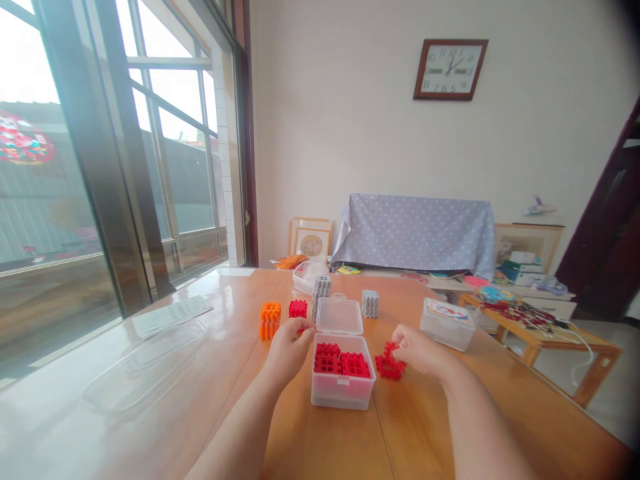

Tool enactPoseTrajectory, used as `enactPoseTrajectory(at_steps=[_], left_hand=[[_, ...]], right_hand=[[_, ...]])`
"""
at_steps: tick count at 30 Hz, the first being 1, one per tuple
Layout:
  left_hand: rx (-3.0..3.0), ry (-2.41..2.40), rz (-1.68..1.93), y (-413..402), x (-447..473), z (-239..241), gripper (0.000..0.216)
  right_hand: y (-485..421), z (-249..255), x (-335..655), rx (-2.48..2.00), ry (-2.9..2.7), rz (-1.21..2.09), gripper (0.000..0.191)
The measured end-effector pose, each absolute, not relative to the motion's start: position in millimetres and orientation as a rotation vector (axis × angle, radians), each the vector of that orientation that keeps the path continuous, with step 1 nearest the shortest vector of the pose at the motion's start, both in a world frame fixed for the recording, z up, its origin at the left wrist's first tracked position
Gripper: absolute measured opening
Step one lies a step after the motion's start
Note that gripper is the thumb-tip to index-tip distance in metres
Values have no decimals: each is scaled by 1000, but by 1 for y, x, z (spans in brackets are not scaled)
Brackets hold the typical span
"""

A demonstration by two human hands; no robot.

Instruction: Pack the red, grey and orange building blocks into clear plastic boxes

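While the right hand (413, 350) pinches red interlocking plastic pieces (391, 369) at a wooden table (340, 447), the head view shows a clear plastic box (341, 398) between the two hands and slightly nearer the person, its hinged lid (340, 316) standing open on the far side. Inside, red lattice blocks (355, 365) sit side by side, the pair running left to right. The left hand (290, 343) is nearer the box, just off its far left corner, fingers drawn in just short of a red block (298, 309); whether it grips anything cannot be told. The right hand's pieces, with no clear long axis, are to the box's right, apart from it. Beyond the hands, a wall clock (451, 69) carries readable numerals, 12 among them; finer dial lettering is too small to read, and no brand can be made out.
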State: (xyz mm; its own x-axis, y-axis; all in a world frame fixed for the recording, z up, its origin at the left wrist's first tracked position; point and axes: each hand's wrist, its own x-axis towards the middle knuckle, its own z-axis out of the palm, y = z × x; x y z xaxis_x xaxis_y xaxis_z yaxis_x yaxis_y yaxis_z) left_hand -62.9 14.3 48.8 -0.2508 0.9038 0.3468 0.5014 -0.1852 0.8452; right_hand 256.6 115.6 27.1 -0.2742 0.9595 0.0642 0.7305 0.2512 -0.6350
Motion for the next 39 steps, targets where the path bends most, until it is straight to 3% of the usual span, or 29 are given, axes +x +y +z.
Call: enactPoseTrajectory(at_steps=[3,8,14,23,39], left_hand=[[1617,1686,1427,14,-63,50,25],[1606,1694,1441,15,-62,49,24],[1616,1664,1436,18,-62,45,23],[1638,1663,1451,17,-60,45,21],[1656,1678,1433,17,-61,44,21]], right_hand=[[115,36,255,-1431,-2015,671,12],[98,67,238,-1122,-1839,713,32],[67,82,197,-920,-1961,761,32],[59,78,181,-1004,-2187,523,20],[58,76,176,-1068,-2310,402,25]])
